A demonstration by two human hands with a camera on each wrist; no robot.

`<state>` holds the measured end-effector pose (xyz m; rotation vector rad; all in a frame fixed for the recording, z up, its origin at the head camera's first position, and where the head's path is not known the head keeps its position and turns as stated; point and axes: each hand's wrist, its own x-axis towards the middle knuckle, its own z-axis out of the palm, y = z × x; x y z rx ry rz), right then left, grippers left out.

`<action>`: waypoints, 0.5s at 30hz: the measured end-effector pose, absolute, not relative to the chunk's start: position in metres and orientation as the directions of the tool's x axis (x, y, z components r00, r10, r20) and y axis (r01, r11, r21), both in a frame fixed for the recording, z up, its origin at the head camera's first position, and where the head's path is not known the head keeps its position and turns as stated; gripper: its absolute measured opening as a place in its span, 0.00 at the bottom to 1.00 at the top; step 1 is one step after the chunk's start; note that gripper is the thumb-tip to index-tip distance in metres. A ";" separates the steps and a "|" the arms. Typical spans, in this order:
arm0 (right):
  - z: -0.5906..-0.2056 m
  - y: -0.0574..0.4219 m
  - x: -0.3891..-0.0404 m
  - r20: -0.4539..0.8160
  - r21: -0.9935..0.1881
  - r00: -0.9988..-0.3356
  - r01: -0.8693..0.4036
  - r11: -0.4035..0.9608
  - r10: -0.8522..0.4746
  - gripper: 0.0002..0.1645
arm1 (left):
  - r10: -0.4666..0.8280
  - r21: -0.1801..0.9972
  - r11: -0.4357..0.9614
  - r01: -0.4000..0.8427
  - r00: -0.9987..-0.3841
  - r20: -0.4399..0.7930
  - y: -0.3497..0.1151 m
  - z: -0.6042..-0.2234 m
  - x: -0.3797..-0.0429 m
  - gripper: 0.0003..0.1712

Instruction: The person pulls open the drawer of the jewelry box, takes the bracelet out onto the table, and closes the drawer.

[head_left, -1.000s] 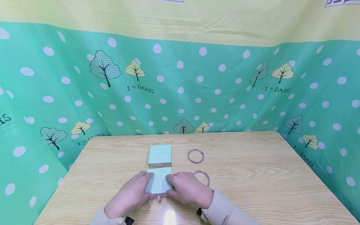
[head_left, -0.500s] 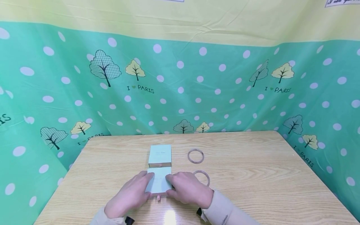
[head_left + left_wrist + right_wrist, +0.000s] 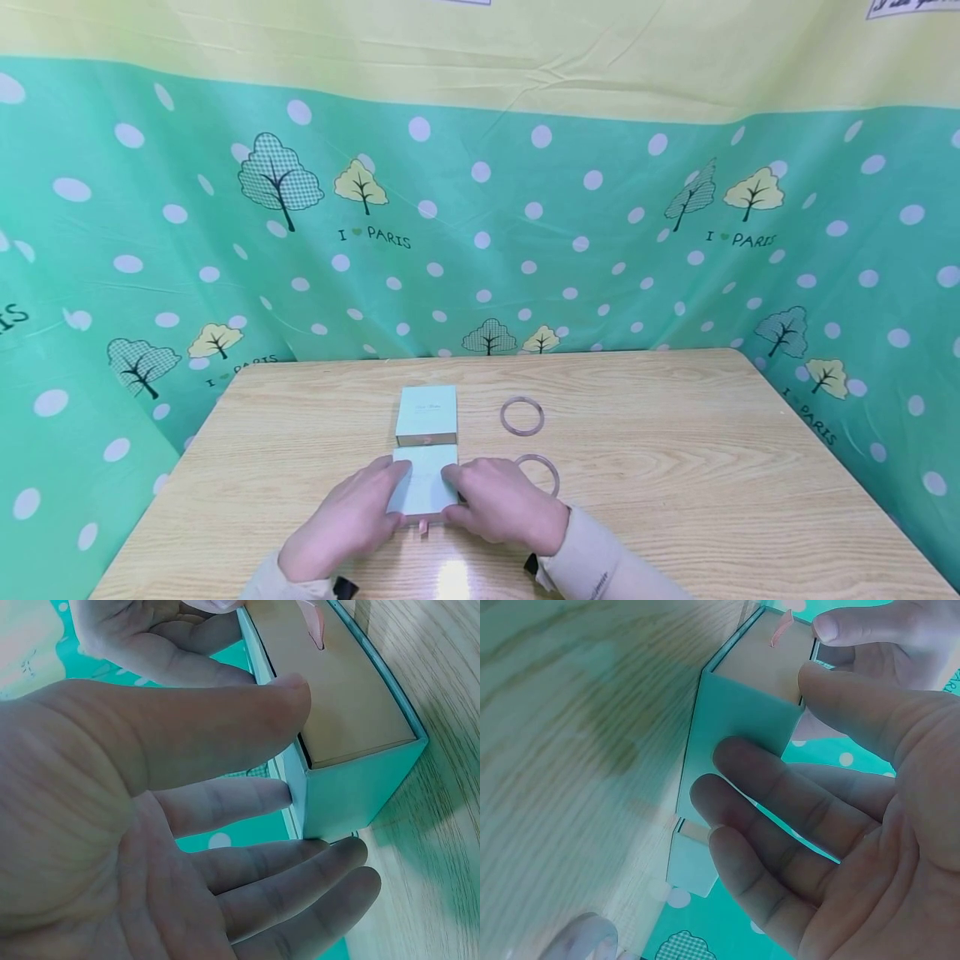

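Observation:
A pale turquoise drawer box point(image 3: 423, 485) with a pink ribbon tab point(image 3: 423, 527) lies on the table between both hands. My left hand point(image 3: 351, 510) holds its left side, thumb point(image 3: 289, 697) at the front edge, other fingers rather straight along the side. My right hand point(image 3: 498, 502) holds the right side, its thumb by the front edge and its fingertips point(image 3: 731, 754) against the side wall. The right wrist view shows the box's beige drawer front point(image 3: 769, 656) within the sleeve. Directly behind stands a second, similar turquoise box point(image 3: 427, 412), untouched.
Two translucent purplish bangles lie on the wooden table point(image 3: 675, 450): one bangle point(image 3: 504, 417) right of the rear box, the other bangle point(image 3: 556, 479) partly hidden behind my right hand. A green dotted curtain point(image 3: 480, 208) hangs behind the table and along its sides.
Both hands and the boxes stay almost where they were. The pink ribbon tab and drawer front have shifted very slightly inward.

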<state>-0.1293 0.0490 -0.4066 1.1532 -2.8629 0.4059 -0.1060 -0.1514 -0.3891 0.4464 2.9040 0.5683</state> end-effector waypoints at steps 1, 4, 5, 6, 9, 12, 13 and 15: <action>-0.406 0.049 -0.129 0.122 -0.230 -0.726 -0.684 0.692 -0.677 0.11 | 0.317 0.389 0.884 0.261 -0.945 -0.086 -0.151 -0.389 -0.106 0.34; -0.406 0.049 -0.129 0.119 -0.235 -0.727 -0.682 0.692 -0.676 0.11 | 0.317 0.387 0.884 0.262 -0.944 -0.086 -0.151 -0.389 -0.106 0.34; -0.406 0.049 -0.129 0.119 -0.236 -0.727 -0.682 0.692 -0.676 0.11 | 0.317 0.386 0.885 0.261 -0.944 -0.087 -0.151 -0.389 -0.106 0.34; -0.406 0.049 -0.129 0.119 -0.238 -0.727 -0.682 0.692 -0.676 0.11 | 0.316 0.385 0.885 0.260 -0.945 -0.088 -0.151 -0.389 -0.106 0.34; -0.407 0.049 -0.129 0.123 -0.231 -0.725 -0.685 0.691 -0.677 0.11 | 0.315 0.382 0.887 0.260 -0.945 -0.089 -0.151 -0.389 -0.106 0.34; -0.407 0.049 -0.129 0.125 -0.226 -0.724 -0.687 0.691 -0.679 0.11 | 0.318 0.384 0.885 0.263 -0.944 -0.086 -0.151 -0.389 -0.106 0.33; -0.407 0.049 -0.129 0.125 -0.224 -0.724 -0.687 0.691 -0.679 0.11 | 0.319 0.385 0.884 0.264 -0.944 -0.084 -0.152 -0.389 -0.106 0.33; -0.407 0.049 -0.129 0.123 -0.224 -0.724 -0.687 0.691 -0.679 0.11 | 0.321 0.388 0.882 0.267 -0.944 -0.082 -0.152 -0.389 -0.106 0.33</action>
